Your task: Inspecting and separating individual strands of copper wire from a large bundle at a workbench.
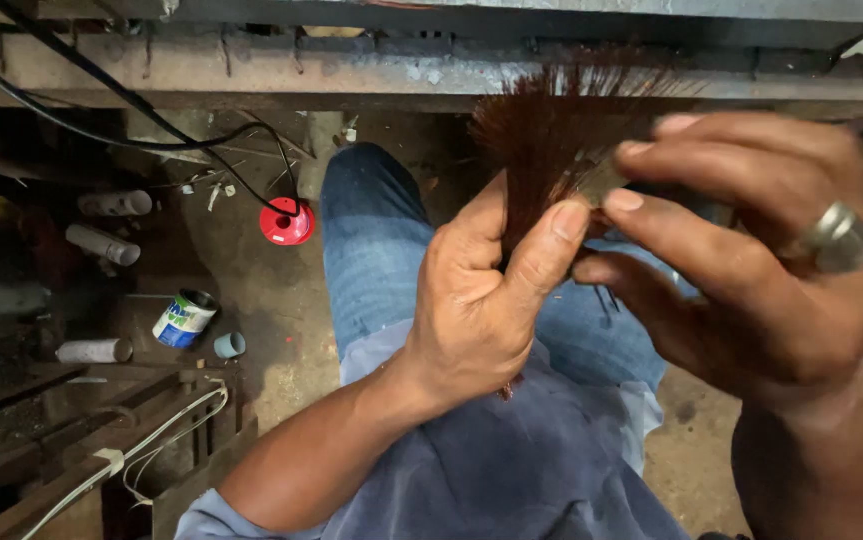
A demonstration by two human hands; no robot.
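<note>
1. left hand (477, 300) is clamped around a bundle of reddish-brown bristles (552, 130), which fan out toward 12 o'clock.
2. right hand (762, 260), wearing a ring (840, 237), pinches a blurred flat piece (600, 183) against the bundle from 3 o'clock.
3. at 9 o'clock, on the floor, sit a red round lid (287, 222) and a small tin (184, 318).

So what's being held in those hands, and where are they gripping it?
A bundle of reddish-brown bristles: left hand grips its lower end, right hand pinches beside it.
</note>
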